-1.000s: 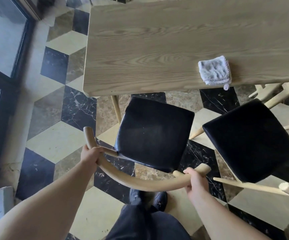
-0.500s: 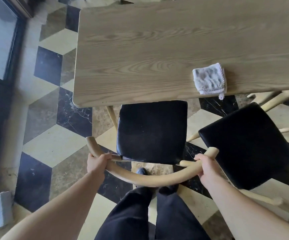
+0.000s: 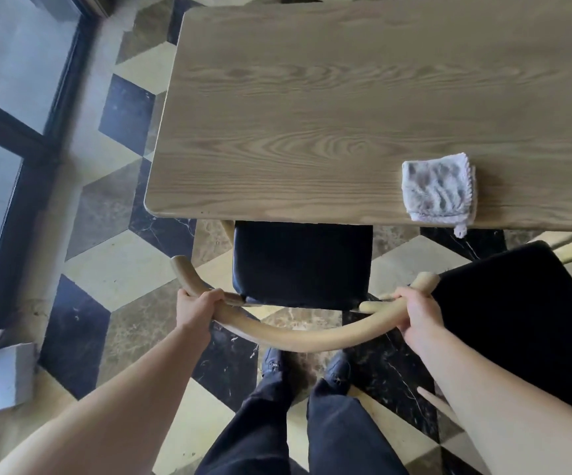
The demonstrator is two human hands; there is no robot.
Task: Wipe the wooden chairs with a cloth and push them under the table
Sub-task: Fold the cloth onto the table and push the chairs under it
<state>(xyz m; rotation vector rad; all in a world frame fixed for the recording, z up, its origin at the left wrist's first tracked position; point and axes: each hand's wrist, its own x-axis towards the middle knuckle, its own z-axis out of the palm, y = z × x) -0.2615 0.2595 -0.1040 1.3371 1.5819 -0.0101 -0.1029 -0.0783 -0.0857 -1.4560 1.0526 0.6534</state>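
A wooden chair with a curved pale backrest and a black seat cushion stands at the near edge of the wooden table; the front of its seat is hidden under the tabletop. My left hand grips the left end of the backrest and my right hand grips the right end. A folded grey cloth lies on the table near its front edge, right of the chair. A second chair with a black seat stands to the right, angled and out from the table.
A dark-framed glass door or window runs along the left. A small white block sits on the patterned marble floor at lower left. My legs and shoes are directly behind the chair.
The chair has slid forward, and its seat now reaches partly under the tabletop. Both hands stayed on the backrest, and I stepped closer to the table.
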